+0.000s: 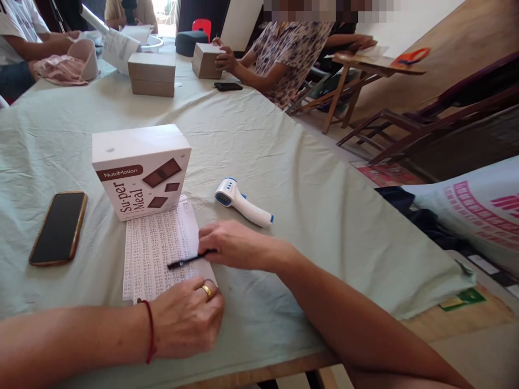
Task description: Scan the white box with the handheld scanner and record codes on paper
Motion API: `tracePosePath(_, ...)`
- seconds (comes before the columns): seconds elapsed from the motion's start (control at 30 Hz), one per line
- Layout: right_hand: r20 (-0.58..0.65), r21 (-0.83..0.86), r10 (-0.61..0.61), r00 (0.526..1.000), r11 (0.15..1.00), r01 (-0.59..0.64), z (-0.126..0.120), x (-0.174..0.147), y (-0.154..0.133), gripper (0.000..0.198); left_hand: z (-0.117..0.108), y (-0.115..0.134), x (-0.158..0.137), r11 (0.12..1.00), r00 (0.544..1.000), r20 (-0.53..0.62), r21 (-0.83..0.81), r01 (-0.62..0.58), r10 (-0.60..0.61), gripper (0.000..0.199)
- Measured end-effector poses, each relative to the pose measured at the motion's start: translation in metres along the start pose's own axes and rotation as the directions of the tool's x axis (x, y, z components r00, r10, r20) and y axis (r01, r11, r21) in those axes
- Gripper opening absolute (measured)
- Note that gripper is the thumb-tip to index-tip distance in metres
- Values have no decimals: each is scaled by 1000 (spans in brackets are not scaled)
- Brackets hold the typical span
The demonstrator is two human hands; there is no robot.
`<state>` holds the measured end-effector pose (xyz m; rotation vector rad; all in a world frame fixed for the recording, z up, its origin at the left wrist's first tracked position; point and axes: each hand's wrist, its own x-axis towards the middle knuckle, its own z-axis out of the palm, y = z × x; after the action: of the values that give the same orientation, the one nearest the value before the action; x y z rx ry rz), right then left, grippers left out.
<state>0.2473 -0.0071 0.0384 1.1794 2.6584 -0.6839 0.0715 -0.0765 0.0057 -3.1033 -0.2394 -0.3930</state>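
Observation:
My right hand [231, 246] grips a black pen [184, 263], its far end pointing left over the written sheets. Below it, my left hand [186, 319] is closed, with a ring and a red cord at the wrist. It rests at the lower right corner of the papers, and its curled fingertips are hidden. The stack of papers [152, 259] is covered in dense rows of handwriting. A white and brown "Su-per Meal" box [141, 183] stands upright on the papers' far end. Just beyond my right hand lies a white and blue infrared thermometer [243, 202].
A phone [59, 228] lies at the left on the pale green tablecloth [259, 146]. Farther back are a cardboard box [152, 75], another box [207, 60] held by a person, and a dark phone [227, 86]. Other people sit around the table. A wooden chair [421, 119] stands at the right.

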Motion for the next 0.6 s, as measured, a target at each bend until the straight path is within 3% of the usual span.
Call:
tracePosePath(0.1,237,9,-84,968,996,84,-4,-8,-19,15,-3,-1,0,1000,991,-131,-16,-23,21,21)
tracePosePath(0.17,303,-15,-72,950,997,80,-5,-9,-27,17,-5,-3,-1,1000,989,-148,17,26,-23,20)
tracePosePath(0.27,318,-3,-28,948,1000,31,-10,-10,-24,11,-5,-10,-2,975,978,54,107,195,-201,17)
tracePosePath(0.33,243,29,45,969,998,-53,-16,-12,-10,7,-5,-14,-2,962,936,232,128,242,-267,15)
tracePosePath(0.37,138,30,152,979,987,-157,-20,-14,1,14,-5,-16,-1,961,916,296,122,247,-273,14)
tracePosePath(0.4,-42,0,297,954,955,-297,-22,-16,14,18,-6,-18,0,961,900,337,115,252,-277,13)
tracePosePath(0.47,-393,-46,500,771,827,-560,-24,-17,41,32,-8,-20,1,954,880,369,109,280,-301,11)
tracePosePath(0.5,-464,-39,560,686,761,-647,-24,-18,54,38,-9,-20,2,947,871,371,114,301,-322,10)
tracePosePath(0.53,-456,-39,583,673,742,-669,-23,-17,65,40,-10,-20,3,940,864,371,121,319,-341,10)
tracePosePath(0.57,-359,-21,627,691,735,-678,-22,-16,75,35,-11,-20,3,934,858,370,126,333,-356,12)
tracePosePath(0.6,-285,-9,606,742,773,-635,-21,-15,82,28,-13,-20,4,930,854,369,128,345,-368,15)
